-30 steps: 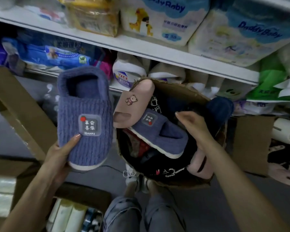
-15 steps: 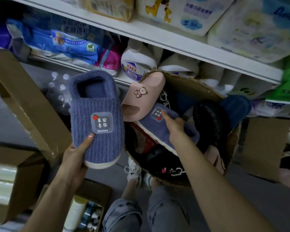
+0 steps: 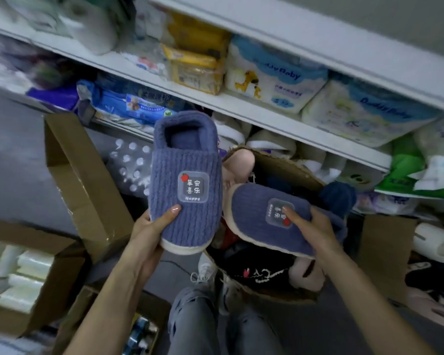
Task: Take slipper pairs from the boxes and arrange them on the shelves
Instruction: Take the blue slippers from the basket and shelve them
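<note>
Pair matched over box, shelving not done.
Left hand fingers clamp one blue slipper, right hand fingers clamp its mate; pink slipper and others wait inside; shelves to go.

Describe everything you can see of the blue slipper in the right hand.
The blue slipper has a ribbed, plush-looking upper and an off-white sole edge. A grey square patch on top bears a red fruit, characters and the word Happy. It lies sideways above the open cardboard box, toe pointing left, near the matching slipper; contact unclear. The right hand grips its heel end, a fingertip on the patch.
</note>
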`<state>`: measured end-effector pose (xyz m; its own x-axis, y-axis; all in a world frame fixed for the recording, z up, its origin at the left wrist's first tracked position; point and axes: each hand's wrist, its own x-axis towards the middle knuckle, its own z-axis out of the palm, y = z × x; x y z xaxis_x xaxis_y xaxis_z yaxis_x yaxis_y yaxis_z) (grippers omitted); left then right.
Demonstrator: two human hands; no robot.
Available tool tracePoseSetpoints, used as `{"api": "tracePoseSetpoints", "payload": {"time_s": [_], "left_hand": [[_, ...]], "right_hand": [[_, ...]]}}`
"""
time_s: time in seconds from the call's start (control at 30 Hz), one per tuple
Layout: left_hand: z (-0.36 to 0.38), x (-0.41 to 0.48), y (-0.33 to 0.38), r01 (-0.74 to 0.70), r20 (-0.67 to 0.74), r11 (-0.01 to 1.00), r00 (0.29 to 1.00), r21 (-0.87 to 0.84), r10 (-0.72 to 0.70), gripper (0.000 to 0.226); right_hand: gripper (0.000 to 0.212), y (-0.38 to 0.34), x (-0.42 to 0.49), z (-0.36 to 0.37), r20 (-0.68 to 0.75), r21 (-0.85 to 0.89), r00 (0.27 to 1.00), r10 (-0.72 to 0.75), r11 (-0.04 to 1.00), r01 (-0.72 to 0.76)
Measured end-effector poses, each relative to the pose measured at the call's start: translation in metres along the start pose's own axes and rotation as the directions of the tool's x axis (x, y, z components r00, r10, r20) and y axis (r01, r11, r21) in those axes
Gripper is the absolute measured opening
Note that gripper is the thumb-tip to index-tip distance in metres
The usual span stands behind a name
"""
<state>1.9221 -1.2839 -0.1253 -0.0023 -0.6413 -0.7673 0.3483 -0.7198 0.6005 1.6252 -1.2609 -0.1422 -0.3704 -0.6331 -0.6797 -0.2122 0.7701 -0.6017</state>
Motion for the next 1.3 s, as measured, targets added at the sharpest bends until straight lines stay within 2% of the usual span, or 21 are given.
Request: {"api": "tracePoseSetpoints", "payload": {"time_s": [0.1, 0.17, 0.27, 0.37, 0.43, 0.5, 0.57, 0.63, 0.7, 0.83, 1.0, 1.17, 1.3], "left_hand": [[0.011, -0.048, 0.031, -0.029, 0.054, 0.999, 0.998, -0.028, 0.030, 0.102], [0.015, -0.081, 0.053, -0.070, 0.066, 0.997, 0.995, -0.017, 0.071, 0.093], [0.013, -0.125, 0.092, -0.139, 0.053, 0.990, 0.989, -0.022, 0.140, 0.061], [0.003, -0.162, 0.139, -0.230, 0.021, 0.973, 0.973, -0.022, 0.230, 0.048], [-0.007, -0.183, 0.171, -0.283, 0.038, 0.959, 0.958, -0.019, 0.283, 0.053], [-0.019, -0.201, 0.202, -0.334, 0.051, 0.943, 0.941, -0.014, 0.334, 0.082], [-0.036, -0.215, 0.232, -0.389, 0.038, 0.921, 0.920, -0.009, 0.389, 0.096], [-0.055, -0.227, 0.263, -0.435, 0.044, 0.901, 0.900, -0.006, 0.435, 0.089], [-0.077, -0.238, 0.298, -0.473, 0.035, 0.881, 0.880, -0.005, 0.473, 0.066], [-0.128, -0.249, 0.366, -0.543, 0.006, 0.839, 0.839, -0.016, 0.544, 0.036], [-0.165, -0.243, 0.441, -0.617, -0.014, 0.784, 0.786, -0.066, 0.618, 0.036], [-0.168, -0.223, 0.507, -0.580, 0.028, 0.807, 0.810, -0.110, 0.586, 0.025], [-0.161, -0.198, 0.545, -0.550, 0.026, 0.823, 0.829, -0.140, 0.558, 0.035]], "right_hand": [[0.021, -0.056, -0.053, -0.031, 0.007, -0.148, 0.975, -0.223, 0.964, 0.221], [0.037, -0.093, -0.083, -0.049, 0.059, -0.276, 0.924, -0.378, 0.883, 0.379], [0.054, -0.150, -0.125, -0.071, 0.310, -0.392, 0.812, -0.495, 0.712, 0.583], [0.057, -0.212, -0.169, -0.075, 0.459, -0.526, 0.719, -0.522, 0.493, 0.693], [0.058, -0.252, -0.199, -0.068, 0.545, -0.518, 0.632, -0.551, 0.372, 0.770], [0.058, -0.291, -0.225, -0.055, 0.600, -0.465, 0.549, -0.582, 0.304, 0.831], [0.050, -0.326, -0.248, -0.035, 0.645, -0.418, 0.474, -0.600, 0.242, 0.876], [0.048, -0.360, -0.268, -0.009, 0.662, -0.397, 0.405, -0.631, 0.163, 0.903], [0.048, -0.394, -0.288, 0.019, 0.663, -0.377, 0.353, -0.660, 0.112, 0.919], [0.043, -0.456, -0.322, 0.071, 0.645, -0.318, 0.277, -0.712, 0.080, 0.945], [0.044, -0.521, -0.339, 0.114, 0.588, -0.299, 0.244, -0.771, 0.073, 0.951], [0.048, -0.569, -0.324, 0.143, 0.532, -0.330, 0.282, -0.798, 0.111, 0.937], [0.040, -0.595, -0.303, 0.152, 0.484, -0.325, 0.349, -0.802, 0.206, 0.923]]}}
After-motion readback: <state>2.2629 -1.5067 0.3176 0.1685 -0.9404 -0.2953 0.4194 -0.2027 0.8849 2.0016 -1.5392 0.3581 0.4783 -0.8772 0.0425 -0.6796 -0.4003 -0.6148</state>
